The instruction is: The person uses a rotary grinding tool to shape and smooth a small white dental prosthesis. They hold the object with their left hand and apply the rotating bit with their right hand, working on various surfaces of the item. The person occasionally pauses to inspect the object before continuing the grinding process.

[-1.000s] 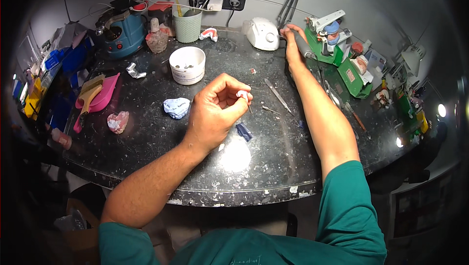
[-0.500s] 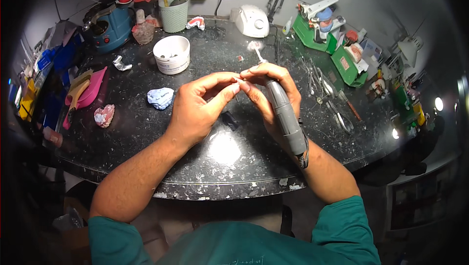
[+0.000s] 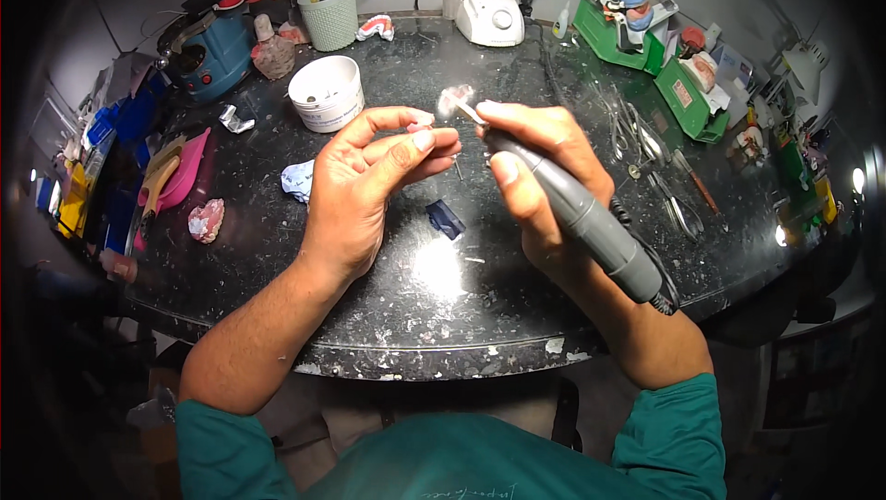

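Note:
My right hand point(image 3: 549, 145) is wrapped round a grey rotary handpiece point(image 3: 591, 214), its cord trailing at the back end. The thin metal shaft points to the upper left, and a blurred pinkish-white head point(image 3: 455, 100) shows around its end. To the left, the thumb and index finger of my left hand point(image 3: 365, 163) pinch a small pale pinkish piece point(image 3: 423, 120), too small to name. A gap separates this piece from the shaft. On the table below lies a small dark blue piece point(image 3: 445, 220). Beside my left wrist is a partly hidden bluish-white lump point(image 3: 296, 181).
A white tub point(image 3: 327, 94) stands beyond my left hand. Farther left are a pink dustpan point(image 3: 185, 168), a brush and a pink-white cast point(image 3: 205, 221). A white control box point(image 3: 490, 17) stands at the back; metal hand tools point(image 3: 646, 136) and green boxes point(image 3: 692, 99) occupy the right.
My hands have moved apart; they met at the fingertips before. The handpiece has swung to a more slanted angle, and its back end is farther right. The view has shifted slightly.

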### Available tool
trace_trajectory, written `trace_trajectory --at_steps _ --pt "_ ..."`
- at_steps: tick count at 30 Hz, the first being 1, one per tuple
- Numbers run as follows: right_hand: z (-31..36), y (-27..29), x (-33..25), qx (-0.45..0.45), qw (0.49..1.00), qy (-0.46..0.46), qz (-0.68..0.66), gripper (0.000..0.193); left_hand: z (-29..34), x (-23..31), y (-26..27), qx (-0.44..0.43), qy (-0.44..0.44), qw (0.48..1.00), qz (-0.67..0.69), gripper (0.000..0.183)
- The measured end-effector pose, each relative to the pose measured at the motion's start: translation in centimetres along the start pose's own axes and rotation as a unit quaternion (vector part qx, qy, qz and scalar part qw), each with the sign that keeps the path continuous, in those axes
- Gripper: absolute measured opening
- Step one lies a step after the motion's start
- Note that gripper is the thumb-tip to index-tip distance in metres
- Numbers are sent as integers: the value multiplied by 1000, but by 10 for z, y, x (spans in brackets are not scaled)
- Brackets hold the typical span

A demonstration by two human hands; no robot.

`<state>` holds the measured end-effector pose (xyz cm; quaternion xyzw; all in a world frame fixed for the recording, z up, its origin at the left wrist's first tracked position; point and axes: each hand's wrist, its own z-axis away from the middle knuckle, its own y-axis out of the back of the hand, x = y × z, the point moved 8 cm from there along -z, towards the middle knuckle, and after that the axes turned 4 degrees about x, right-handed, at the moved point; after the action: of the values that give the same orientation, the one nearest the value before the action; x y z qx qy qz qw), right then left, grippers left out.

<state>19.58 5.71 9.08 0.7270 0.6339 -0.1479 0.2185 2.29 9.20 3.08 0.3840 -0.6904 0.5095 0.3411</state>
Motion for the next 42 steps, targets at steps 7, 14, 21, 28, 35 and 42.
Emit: trace_trajectory --at_steps 7,14,21,28,35,42 --pt "9 -12 2 0 993 81 -81 38 2 2 -5 -21 -21 999 -13 22" --pt "10 -22 -2 -57 993 94 -35 37 6 2 -4 -36 -54 997 -46 20" --pt "8 -19 -3 -66 992 100 -46 36 7 8 -7 -40 -80 992 -84 19" --pt "8 -19 -5 -79 990 112 -28 37 6 3 -3 -18 -69 996 -59 21" --pt "9 -13 6 -41 993 66 -89 33 6 6 -8 -14 -69 996 -46 20" --pt "12 -13 8 24 990 7 -136 39 6 7 -6 -7 -59 997 -52 17"
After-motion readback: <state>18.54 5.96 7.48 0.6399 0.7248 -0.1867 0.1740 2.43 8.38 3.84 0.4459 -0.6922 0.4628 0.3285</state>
